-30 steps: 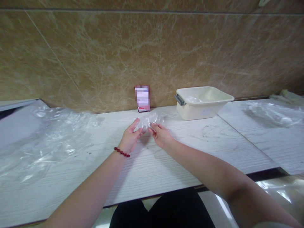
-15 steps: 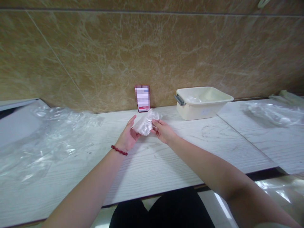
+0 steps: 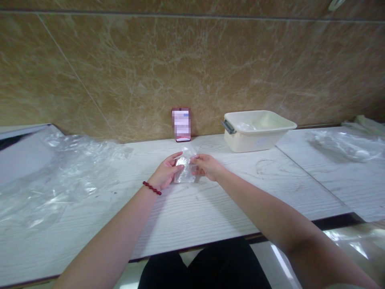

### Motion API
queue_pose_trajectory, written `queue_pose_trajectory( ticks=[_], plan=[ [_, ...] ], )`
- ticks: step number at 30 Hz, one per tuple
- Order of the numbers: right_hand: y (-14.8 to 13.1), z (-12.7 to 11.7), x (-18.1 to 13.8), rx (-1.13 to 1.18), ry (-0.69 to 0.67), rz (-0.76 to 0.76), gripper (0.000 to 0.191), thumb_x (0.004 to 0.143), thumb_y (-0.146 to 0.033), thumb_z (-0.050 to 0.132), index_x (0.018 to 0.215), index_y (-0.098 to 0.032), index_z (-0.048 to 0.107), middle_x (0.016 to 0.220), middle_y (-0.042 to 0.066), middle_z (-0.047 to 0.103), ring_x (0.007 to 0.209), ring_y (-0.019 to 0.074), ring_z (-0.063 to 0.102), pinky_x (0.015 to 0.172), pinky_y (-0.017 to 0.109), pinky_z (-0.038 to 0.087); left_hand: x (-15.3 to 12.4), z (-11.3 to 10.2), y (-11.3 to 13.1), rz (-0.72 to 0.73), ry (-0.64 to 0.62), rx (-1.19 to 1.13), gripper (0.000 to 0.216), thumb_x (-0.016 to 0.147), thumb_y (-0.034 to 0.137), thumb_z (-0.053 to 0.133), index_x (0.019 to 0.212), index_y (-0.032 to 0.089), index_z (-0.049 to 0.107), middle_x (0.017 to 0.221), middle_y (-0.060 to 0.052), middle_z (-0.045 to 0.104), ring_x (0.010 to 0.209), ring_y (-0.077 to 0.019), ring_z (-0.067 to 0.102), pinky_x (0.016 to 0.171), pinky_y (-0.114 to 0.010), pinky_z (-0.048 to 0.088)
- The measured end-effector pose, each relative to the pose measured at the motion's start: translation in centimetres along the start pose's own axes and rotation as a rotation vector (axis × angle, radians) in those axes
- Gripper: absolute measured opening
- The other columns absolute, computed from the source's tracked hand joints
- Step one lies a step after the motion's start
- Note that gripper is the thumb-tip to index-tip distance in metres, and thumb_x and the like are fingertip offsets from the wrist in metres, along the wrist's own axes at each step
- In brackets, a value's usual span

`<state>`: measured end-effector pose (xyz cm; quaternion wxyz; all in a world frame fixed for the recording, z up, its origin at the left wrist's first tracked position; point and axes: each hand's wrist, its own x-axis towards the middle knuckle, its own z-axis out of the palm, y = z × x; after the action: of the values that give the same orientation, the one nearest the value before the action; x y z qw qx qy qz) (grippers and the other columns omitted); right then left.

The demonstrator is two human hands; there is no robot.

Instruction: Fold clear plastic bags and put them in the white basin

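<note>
A white wood-grain bench (image 3: 186,216) runs beneath a brown marble wall (image 3: 192,68), a cream tub (image 3: 258,129) at the back. The small clear plastic bag (image 3: 185,170), tilted up half a second ago, now hangs lower, pinched between left hand (image 3: 165,174) and right hand (image 3: 207,166), arms outstretched.

Small clear plastic bag (image 3: 185,170), crumpled, glossy, upright, held just above the white table's middle
</note>
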<state>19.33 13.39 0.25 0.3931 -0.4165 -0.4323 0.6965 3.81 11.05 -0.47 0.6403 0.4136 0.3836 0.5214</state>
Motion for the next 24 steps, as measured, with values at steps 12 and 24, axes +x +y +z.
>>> queue_pose_trajectory(
  ticks=[12, 24],
  plan=[
    [0.08, -0.39, 0.18, -0.060, -0.031, 0.067, 0.007, 0.066, -0.017, 0.060, 0.069, -0.014, 0.054, 0.062, 0.000, 0.055, 0.048, 0.0061, 0.050, 0.048, 0.022, 0.050, 0.03, -0.04, 0.04, -0.105, 0.058, -0.010, 0.053, 0.058, 0.009, 0.067, 0.109, 0.016, 0.053, 0.071, -0.003, 0.065, 0.061, -0.0113, 0.058, 0.060, -0.024, 0.046],
    [0.28, -0.41, 0.42, -0.119, 0.082, -0.027, 0.010, 0.068, -0.017, 0.059, 0.070, -0.017, 0.049, 0.055, -0.004, 0.050, 0.047, 0.0060, 0.051, 0.049, 0.025, 0.051, -0.01, -0.18, -0.25, 0.026, 0.018, 0.012, 0.079, 0.061, 0.012, 0.065, 0.127, 0.031, 0.025, 0.084, 0.000, 0.062, 0.070, -0.0098, 0.058, 0.066, -0.023, 0.045]
  ],
)
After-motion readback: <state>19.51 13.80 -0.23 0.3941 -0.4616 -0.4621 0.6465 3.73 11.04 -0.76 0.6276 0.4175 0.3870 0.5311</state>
